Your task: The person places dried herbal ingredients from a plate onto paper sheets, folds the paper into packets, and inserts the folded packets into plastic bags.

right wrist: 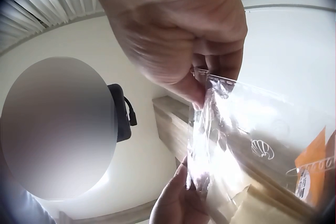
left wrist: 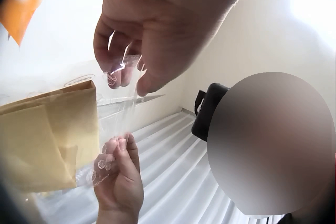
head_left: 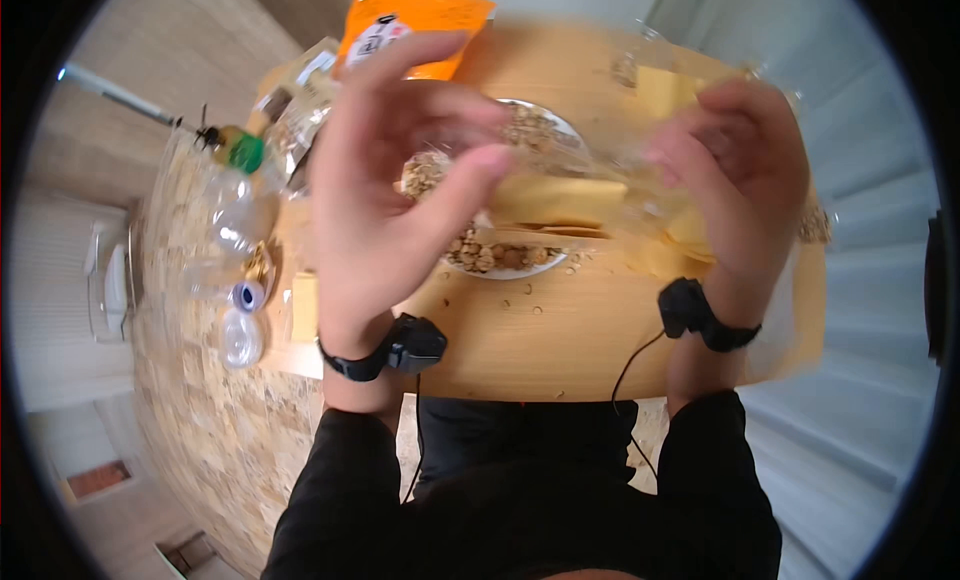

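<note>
My left hand (head_left: 385, 190) and right hand (head_left: 750, 170) are raised over the table, on either side of a clear plastic bag (right wrist: 252, 113). In the left wrist view, the fingers and thumb of the left hand (left wrist: 157, 29) pinch one side of the bag's edge. The right hand (right wrist: 184, 35) pinches the opposite side in the right wrist view, where the film is creased and glossy. White shell-like prints mark the film. A folded tan paper (left wrist: 47, 145) shows at the bag, overlapping the film in both wrist views. Motion blurs both hands in the head view.
Beneath the hands stands a white plate (head_left: 500, 272) of nuts or grains, with crumbs around it. An orange packet (head_left: 415, 20) is at the back; yellow papers (head_left: 690, 235) lie to the right. Plastic containers (head_left: 240, 340) and a green-ended bottle (head_left: 240, 150) are at left.
</note>
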Tool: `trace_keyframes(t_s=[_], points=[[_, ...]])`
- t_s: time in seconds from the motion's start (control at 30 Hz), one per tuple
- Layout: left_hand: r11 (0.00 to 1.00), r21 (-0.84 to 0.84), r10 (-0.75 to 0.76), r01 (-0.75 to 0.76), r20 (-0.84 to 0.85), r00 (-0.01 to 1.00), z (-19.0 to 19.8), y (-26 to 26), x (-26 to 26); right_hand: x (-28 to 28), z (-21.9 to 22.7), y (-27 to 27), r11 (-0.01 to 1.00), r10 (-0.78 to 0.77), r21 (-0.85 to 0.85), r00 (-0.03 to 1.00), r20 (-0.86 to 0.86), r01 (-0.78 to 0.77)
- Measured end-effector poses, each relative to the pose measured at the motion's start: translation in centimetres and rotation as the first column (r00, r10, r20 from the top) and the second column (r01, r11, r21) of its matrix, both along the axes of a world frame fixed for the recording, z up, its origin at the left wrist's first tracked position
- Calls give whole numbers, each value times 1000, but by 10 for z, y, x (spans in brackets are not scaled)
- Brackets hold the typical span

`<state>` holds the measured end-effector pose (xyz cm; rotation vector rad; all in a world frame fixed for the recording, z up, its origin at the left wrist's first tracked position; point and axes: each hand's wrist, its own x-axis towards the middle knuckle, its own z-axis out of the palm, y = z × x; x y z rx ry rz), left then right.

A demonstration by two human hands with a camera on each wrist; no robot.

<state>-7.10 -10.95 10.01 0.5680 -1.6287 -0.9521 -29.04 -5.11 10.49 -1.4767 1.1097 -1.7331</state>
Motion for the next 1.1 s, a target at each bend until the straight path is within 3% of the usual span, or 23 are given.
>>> trace_keyframes(t_s=[0.03,0.07,0.1,0.13,0.2,0.23,0.3,0.43,0.5,0.53,0.6,0.67,0.7,0.77,0.8,0.83,0.87,0.9,0.93,0.97,1.0,1.07,1.1], points=[[998,-23,-56,58,64,996,1,0,4,0,-3,0,998,35,-55,999,-8,-35],[999,-15,-37,38,73,997,1,2,3,1,-4,2,998,-34,-51,998,-49,32],[992,-127,10,1,88,996,-2,-1,1,-4,-4,3,988,125,-86,992,-30,-127],[990,-138,-12,21,66,998,-2,0,1,-3,0,5,979,193,-52,977,-90,-198],[981,-186,-44,49,32,999,3,4,-5,2,11,10,989,119,114,971,-208,-97],[980,-183,-71,74,22,997,5,6,-6,-4,8,8,985,156,110,966,-204,-136],[995,-55,-91,81,-233,968,1,14,-22,-23,-4,2,983,46,182,981,-189,-11],[983,111,-113,143,-240,964,-12,17,-22,-36,-14,1,989,-76,102,957,-280,109],[887,308,-354,343,-20,935,-19,18,-13,-34,-17,2,990,-124,40,974,-187,134],[887,311,-354,342,-18,935,-25,20,-7,-35,-17,2,990,-123,43,975,-185,133],[902,324,-279,286,-68,958,-42,28,7,-39,-17,2,999,-37,-46,949,-312,24],[912,351,-197,211,-77,977,-46,29,45,-33,-9,2,999,-2,-41,965,-264,-9],[880,459,-142,125,2,990,-44,30,69,-29,-5,1,998,33,-47,975,-220,-44],[811,584,-44,46,-19,999,-47,29,112,-28,-5,0,999,47,8,976,-211,-47],[744,668,-60,-38,123,991,-46,25,141,-28,-4,2,997,71,58,977,-203,-60],[801,591,25,-90,118,993,-64,19,158,-10,0,7,997,-20,61,968,-251,37],[687,698,31,-203,252,967,-70,15,183,2,7,9,996,-12,87,965,-263,36],[710,643,80,-287,331,940,-75,11,193,6,8,10,979,2,199,967,-255,51],[696,630,71,-344,416,906,-87,6,210,4,17,5,978,125,206,867,-482,-27],[764,547,108,-342,414,904,-99,1,215,5,10,3,977,155,206,852,-500,-56],[715,498,109,-490,613,782,-111,-1,234,3,7,-1,956,273,240,813,-515,-169],[769,367,93,-524,746,659,-130,-5,250,2,2,-4,937,348,226,681,-645,-265],[787,365,77,-498,743,665,-132,-3,243,2,-3,-3,946,323,222,688,-650,-235]])
